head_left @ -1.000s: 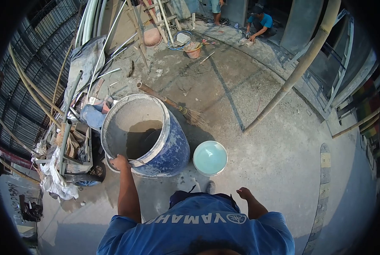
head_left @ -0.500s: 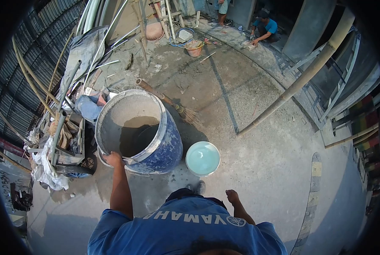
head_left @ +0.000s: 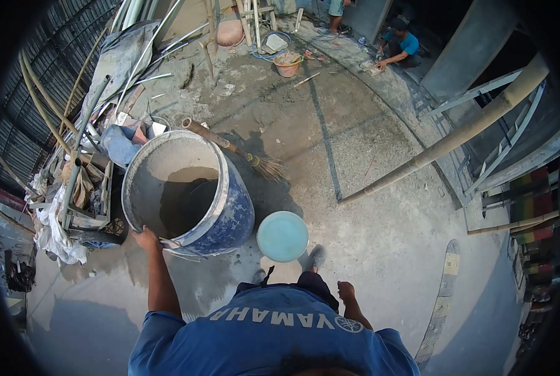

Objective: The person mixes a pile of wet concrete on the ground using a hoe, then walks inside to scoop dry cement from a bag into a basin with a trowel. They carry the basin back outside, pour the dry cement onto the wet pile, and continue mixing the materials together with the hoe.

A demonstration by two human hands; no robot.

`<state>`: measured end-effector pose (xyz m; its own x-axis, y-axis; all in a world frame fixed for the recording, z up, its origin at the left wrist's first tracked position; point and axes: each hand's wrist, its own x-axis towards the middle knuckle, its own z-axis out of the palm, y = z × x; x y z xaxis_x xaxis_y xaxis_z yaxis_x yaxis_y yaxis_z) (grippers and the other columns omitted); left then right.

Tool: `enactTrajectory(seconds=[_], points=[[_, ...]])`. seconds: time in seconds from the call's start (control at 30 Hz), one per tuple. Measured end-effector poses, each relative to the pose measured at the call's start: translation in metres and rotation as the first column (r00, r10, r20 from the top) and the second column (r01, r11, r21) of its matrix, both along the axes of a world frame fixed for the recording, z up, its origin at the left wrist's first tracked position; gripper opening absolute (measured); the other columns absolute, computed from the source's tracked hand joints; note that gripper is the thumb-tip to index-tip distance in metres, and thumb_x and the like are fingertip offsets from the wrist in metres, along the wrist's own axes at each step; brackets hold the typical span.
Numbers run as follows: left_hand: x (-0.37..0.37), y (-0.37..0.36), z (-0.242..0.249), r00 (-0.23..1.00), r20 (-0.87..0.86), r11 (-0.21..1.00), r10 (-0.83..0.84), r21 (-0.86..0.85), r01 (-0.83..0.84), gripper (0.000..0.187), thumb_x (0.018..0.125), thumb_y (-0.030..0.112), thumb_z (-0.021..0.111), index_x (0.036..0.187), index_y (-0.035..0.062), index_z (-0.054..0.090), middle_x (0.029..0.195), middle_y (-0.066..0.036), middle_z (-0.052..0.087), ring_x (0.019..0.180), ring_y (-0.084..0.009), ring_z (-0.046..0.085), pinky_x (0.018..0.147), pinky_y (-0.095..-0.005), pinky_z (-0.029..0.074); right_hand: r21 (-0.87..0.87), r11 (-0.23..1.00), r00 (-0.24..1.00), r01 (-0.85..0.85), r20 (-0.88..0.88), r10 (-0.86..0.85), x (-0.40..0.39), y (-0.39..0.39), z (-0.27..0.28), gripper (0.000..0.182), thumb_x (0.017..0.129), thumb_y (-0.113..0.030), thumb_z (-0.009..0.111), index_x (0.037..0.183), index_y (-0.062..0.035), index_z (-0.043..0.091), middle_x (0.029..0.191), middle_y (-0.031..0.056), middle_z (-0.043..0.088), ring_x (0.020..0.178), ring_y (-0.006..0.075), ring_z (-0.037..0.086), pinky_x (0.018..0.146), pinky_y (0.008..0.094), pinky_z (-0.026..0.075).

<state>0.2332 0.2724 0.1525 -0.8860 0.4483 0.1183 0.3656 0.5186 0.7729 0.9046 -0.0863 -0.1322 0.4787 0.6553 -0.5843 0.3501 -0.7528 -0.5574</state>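
My left hand [head_left: 146, 239] grips the near rim of a large blue drum [head_left: 231, 210] splashed with cement. The drum leans, and a dark, wet patch shows inside it. Right of the drum stands a round pale bucket [head_left: 282, 236] holding light turquoise liquid, close in front of my feet. My right hand [head_left: 346, 291] hangs at my side with its fingers curled; whether it holds anything is too small to make out. A straw broom [head_left: 266, 165] with a thick handle lies behind the drum.
A loaded cart [head_left: 95, 213] stands at the left. One long bamboo pole [head_left: 440, 136] slants across the right. A person in a blue shirt [head_left: 409, 44] crouches at the back, near another person's legs [head_left: 336, 15]. An orange bucket [head_left: 287, 67] sits farther back.
The drum and pale bucket sit slightly farther left in view. My feet show more clearly on either side of the bucket's near edge. My left hand stays on the drum's rim.
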Motion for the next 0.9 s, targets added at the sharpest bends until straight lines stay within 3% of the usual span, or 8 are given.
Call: enactTrajectory(seconds=[0.13,0.2,0.27,0.4,0.47,0.6,0.73,0.9], points=[[-0.019,0.002,-0.007,0.998,-0.066,0.998,-0.024,-0.060,0.020,0.053,0.087,0.026,0.061,0.129,-0.0023,0.044,0.118,-0.027,0.057,0.110,-0.0408,0.055,0.094,-0.0444,0.042,-0.005,0.996,0.996,-0.085,-0.035,0.085,0.061,0.056,0.027,0.028,0.088,-0.030,0.061,0.097,-0.0045,0.063,0.078,0.0037,0.061,0.062,0.0132,0.056,0.048,0.0306,0.045],[-0.021,-0.007,-0.011,0.999,-0.033,0.998,-0.019,-0.055,0.017,0.054,0.087,0.031,0.060,0.128,-0.0022,0.045,0.117,-0.027,0.057,0.110,-0.0419,0.055,0.094,-0.0450,0.042,0.007,0.988,0.968,0.152,-0.204,-0.147,0.093,0.087,0.068,0.028,0.088,-0.031,0.061,0.099,-0.0042,0.063,0.080,0.0028,0.061,0.063,0.0128,0.056,0.049,0.0282,0.045],[-0.012,-0.009,-0.003,0.942,-0.278,0.947,0.188,-0.204,-0.249,0.057,0.088,0.039,0.058,0.127,-0.0020,0.046,0.116,-0.027,0.058,0.108,-0.0452,0.055,0.093,-0.0471,0.042,0.000,0.994,0.980,0.112,-0.162,-0.111,0.140,0.112,0.096,0.030,0.089,-0.031,0.061,0.101,-0.0047,0.063,0.080,0.0021,0.061,0.064,0.0119,0.056,0.050,0.0269,0.044],[0.092,-0.008,0.042,0.733,-0.548,0.871,0.403,-0.017,-0.492,0.051,0.089,0.041,0.057,0.119,0.0000,0.053,0.114,-0.024,0.056,0.108,-0.0410,0.053,0.091,-0.0501,0.040,0.122,0.992,1.000,0.012,0.013,-0.014,0.249,0.137,0.112,0.032,0.089,-0.033,0.059,0.099,-0.0032,0.065,0.086,0.0088,0.065,0.075,0.0203,0.060,0.065,0.0334,0.048],[0.186,-0.004,0.068,0.636,-0.743,0.973,0.210,0.094,-0.211,0.046,0.089,0.038,0.058,0.116,0.0000,0.055,0.115,-0.022,0.053,0.108,-0.0383,0.050,0.091,-0.0494,0.039,0.100,0.985,0.984,-0.142,0.120,0.130,0.269,0.155,0.130,0.035,0.088,-0.035,0.058,0.098,-0.0022,0.066,0.100,0.0180,0.067,0.095,0.0334,0.064,0.082,0.0405,0.050],[0.361,-0.013,0.040,0.703,-0.613,0.912,-0.361,-0.072,0.405,0.039,0.085,0.021,0.064,0.113,-0.0021,0.051,0.114,-0.024,0.049,0.108,-0.0405,0.046,0.093,-0.0483,0.035,0.106,0.962,0.964,-0.251,0.119,0.238,0.259,0.221,0.152,0.035,0.087,-0.034,0.062,0.102,-0.0020,0.064,0.098,0.0165,0.068,0.092,0.0288,0.065,0.080,0.0393,0.052],[0.462,-0.019,-0.018,0.650,-0.283,0.707,-0.705,-0.206,0.677,0.039,0.079,0.017,0.068,0.110,0.0012,0.051,0.111,-0.020,0.051,0.105,-0.0389,0.048,0.089,-0.0477,0.039,0.154,0.914,0.927,-0.376,0.057,0.372,0.208,0.308,0.155,0.037,0.087,-0.034,0.062,0.106,-0.0018,0.063,0.100,0.0170,0.067,0.093,0.0290,0.065,0.082,0.0377,0.051],[0.482,0.051,-0.043,0.739,-0.112,0.747,-0.664,-0.147,0.649,0.033,0.079,0.016,0.069,0.102,-0.0003,0.052,0.101,-0.021,0.053,0.098,-0.0388,0.050,0.085,-0.0462,0.041,0.202,0.843,0.847,-0.498,-0.094,0.523,0.170,0.421,0.193,0.040,0.088,-0.033,0.061,0.112,-0.0017,0.061,0.104,0.0157,0.066,0.096,0.0277,0.064,0.085,0.0358,0.049]])
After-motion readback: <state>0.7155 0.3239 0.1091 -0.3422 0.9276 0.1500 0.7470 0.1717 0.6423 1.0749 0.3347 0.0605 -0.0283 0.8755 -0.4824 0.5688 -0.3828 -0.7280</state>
